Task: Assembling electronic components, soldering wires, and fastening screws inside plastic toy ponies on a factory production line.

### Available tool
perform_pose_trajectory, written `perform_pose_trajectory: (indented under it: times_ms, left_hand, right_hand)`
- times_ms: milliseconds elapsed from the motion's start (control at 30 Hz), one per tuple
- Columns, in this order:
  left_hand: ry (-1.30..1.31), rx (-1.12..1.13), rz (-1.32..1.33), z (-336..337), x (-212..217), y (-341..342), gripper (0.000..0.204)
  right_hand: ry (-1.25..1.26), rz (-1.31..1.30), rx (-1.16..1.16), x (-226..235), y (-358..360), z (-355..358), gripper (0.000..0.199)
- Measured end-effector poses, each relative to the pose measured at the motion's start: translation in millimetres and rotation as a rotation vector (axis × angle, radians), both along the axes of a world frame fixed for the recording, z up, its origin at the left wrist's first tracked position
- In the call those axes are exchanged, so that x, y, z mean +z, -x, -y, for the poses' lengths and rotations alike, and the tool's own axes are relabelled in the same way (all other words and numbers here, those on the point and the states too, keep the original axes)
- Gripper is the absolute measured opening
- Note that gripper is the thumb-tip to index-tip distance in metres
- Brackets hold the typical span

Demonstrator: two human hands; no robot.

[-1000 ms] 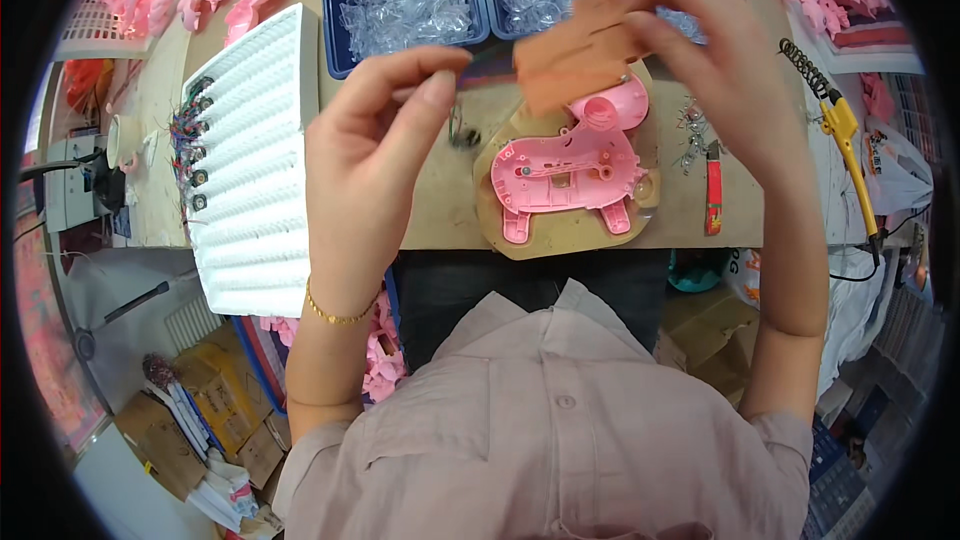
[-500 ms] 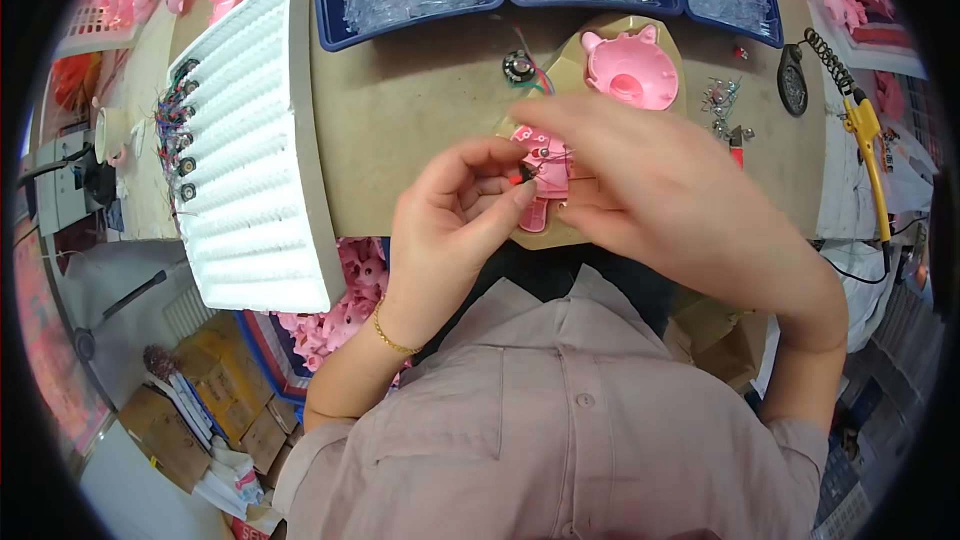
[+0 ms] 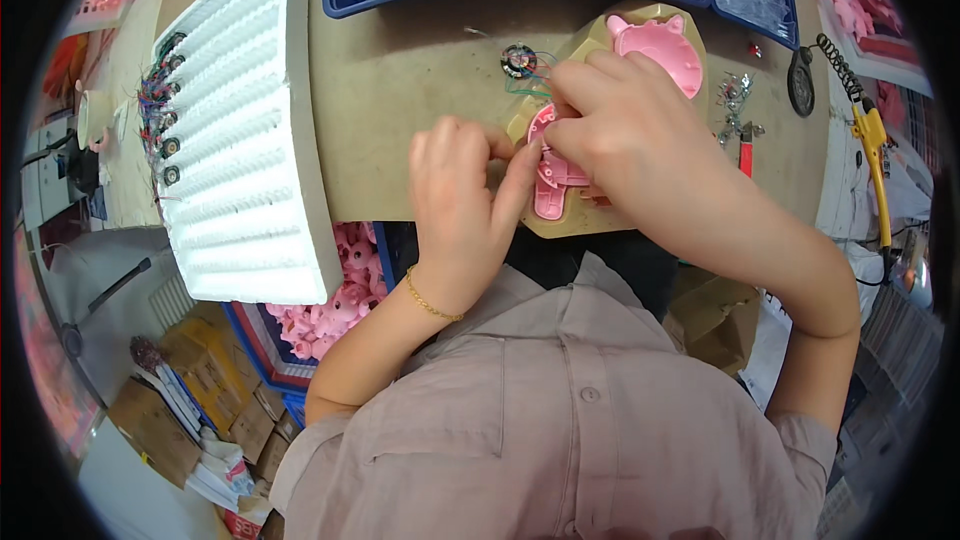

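Note:
A pink plastic shell part (image 3: 549, 196) lies in a tan holder (image 3: 590, 217) at the bench's front edge. Over its upper end, my right hand (image 3: 625, 130) has its fingertips drawn together, and what they grip is hidden. My left hand (image 3: 460, 185) is at the part's left side, thumb and forefinger nearly meeting at its edge; anything between them is too small to make out. Just beyond my fingers lies a small round black speaker (image 3: 519, 61) with thin wires (image 3: 528, 92). A pink pig-shaped shell (image 3: 668, 50) sits in the holder's far end, partly behind my right hand.
Blue bins (image 3: 430, 5) of clear plastic pieces line the back. On the left stands a ridged white foam tray (image 3: 235, 160) with several speakers. Metal bits (image 3: 735, 95), a red-handled tool (image 3: 746, 152) and a yellow tool (image 3: 872, 145) on a coiled cord lie right.
Both hands have come together at the pink part's upper end. The small black-and-red piece at my left fingertips no longer shows. My view has shifted slightly.

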State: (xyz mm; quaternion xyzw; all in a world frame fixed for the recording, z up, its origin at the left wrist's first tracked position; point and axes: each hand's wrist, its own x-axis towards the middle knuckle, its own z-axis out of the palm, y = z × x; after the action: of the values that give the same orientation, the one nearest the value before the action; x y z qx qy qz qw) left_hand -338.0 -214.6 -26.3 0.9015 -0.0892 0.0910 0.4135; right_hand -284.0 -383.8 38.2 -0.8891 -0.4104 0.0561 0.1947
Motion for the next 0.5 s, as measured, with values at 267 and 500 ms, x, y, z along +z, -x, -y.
perform_pose_trajectory:
  times_ms: [267,500]
  left_hand:
    - [-0.208,-0.05,0.292,-12.7,-10.6,14.1,0.036]
    - [-0.401,-0.16,0.352,-16.2,-13.0,18.7,0.044]
  right_hand:
    - [0.084,-0.053,0.052,5.0,-8.7,0.1,0.007]
    - [0.038,-0.083,0.029,0.1,-16.7,3.9,0.024]
